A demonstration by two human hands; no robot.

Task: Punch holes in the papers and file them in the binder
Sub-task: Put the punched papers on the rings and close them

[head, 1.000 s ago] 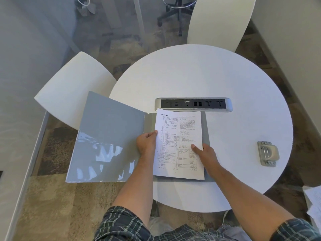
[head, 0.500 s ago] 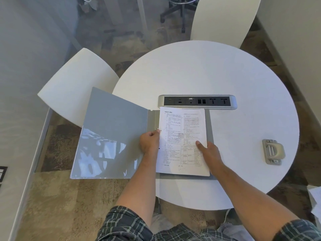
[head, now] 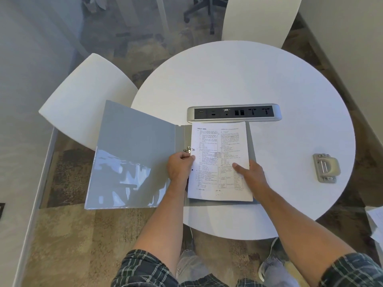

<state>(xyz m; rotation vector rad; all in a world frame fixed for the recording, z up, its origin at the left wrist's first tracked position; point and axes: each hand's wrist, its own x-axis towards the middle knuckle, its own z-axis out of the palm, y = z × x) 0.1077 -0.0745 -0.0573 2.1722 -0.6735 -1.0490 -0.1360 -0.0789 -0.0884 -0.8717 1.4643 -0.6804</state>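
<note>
A grey binder (head: 132,154) lies open on the round white table (head: 259,79), its front cover hanging off the left edge. A stack of printed papers (head: 219,154) rests on the binder's right half. The metal ring clip (head: 187,149) shows at the papers' left edge. My left hand (head: 179,167) curls on the papers' left edge just below the clip. My right hand (head: 251,172) lies flat on the lower right of the papers, fingers spread. A grey hole punch (head: 326,167) sits apart on the table's right side.
A silver power and socket strip (head: 234,113) is set into the table just behind the papers. White chairs stand at the left (head: 87,100) and the back (head: 261,19). More loose sheets (head: 376,222) show at the right frame edge.
My left hand has slid down the papers' left edge, baring the ring clip. My right hand stays on the sheets. The camera has moved a little closer.
</note>
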